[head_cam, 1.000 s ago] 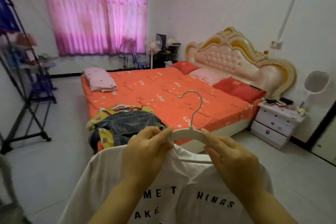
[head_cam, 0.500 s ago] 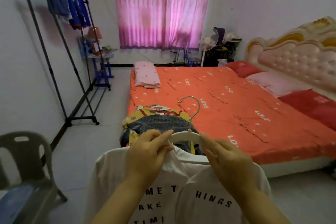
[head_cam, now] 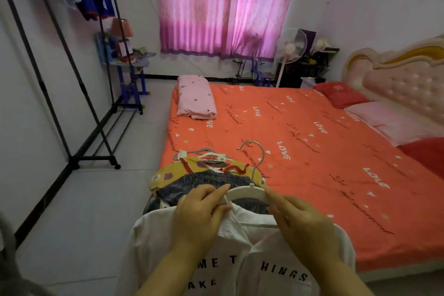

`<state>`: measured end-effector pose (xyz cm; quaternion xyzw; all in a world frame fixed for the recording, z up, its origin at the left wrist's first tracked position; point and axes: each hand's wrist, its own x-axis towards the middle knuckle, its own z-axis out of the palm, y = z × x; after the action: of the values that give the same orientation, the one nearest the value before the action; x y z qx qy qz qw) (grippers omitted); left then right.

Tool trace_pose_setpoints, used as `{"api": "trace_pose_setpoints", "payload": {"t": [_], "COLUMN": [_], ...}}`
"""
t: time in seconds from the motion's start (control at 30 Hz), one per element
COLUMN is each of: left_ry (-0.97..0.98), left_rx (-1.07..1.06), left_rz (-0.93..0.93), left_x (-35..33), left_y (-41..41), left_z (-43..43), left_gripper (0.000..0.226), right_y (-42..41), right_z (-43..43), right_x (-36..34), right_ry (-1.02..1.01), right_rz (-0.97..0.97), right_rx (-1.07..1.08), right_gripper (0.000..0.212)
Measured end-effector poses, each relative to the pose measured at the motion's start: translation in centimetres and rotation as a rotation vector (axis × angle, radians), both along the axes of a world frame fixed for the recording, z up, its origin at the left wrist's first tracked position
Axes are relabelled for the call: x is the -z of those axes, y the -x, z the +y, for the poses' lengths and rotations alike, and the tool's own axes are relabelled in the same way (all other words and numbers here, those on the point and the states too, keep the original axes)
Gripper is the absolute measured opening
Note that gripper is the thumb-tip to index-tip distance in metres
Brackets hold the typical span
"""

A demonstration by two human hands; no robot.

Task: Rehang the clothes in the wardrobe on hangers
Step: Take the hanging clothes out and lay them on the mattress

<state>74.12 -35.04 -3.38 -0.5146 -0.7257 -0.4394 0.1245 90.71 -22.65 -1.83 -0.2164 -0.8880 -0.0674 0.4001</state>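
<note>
Home bedroom, bed (head_cam: 300, 142), curtains (head_cam: 223, 7), clothes rack (head_cam: 79, 94)

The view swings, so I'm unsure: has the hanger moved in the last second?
Yes. The hanger has shifted left: it stood right of the clothes pile on the bed, and now overlaps the pile's right edge.

Dim pink light through curtains (head_cam: 225, 7); edges warped.
</note>
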Motion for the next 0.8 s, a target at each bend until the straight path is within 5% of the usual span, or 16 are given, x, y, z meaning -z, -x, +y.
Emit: {"api": "trace_pose_setpoints", "payload": {"t": [0.4,0.7,0.8], "left_ry": [0.089,0.299,0.466], "left_rx": [-0.084,-0.243,-0.334], "left_rz": [-0.061,-0.156,-0.181], "left_x": [3.0,9.6,13.0], "left_y": [12.2,21.7,24.7], "left_z": [14.3,26.6,30.2], "left_gripper": [0.033,0.038,0.043], "right_y": [13.5,25.1,29.0], "right_z": [15.4,29.5,32.8], "right_x": [3.5,11.8,15.6], "right_ry": [0.131,0.337,0.501], "right_rz": [-0.053,-0.136,-0.245], "right_rx": [-0.071,-0.228,-0.203], "right_gripper": [0.034,0.023,0.039]}}
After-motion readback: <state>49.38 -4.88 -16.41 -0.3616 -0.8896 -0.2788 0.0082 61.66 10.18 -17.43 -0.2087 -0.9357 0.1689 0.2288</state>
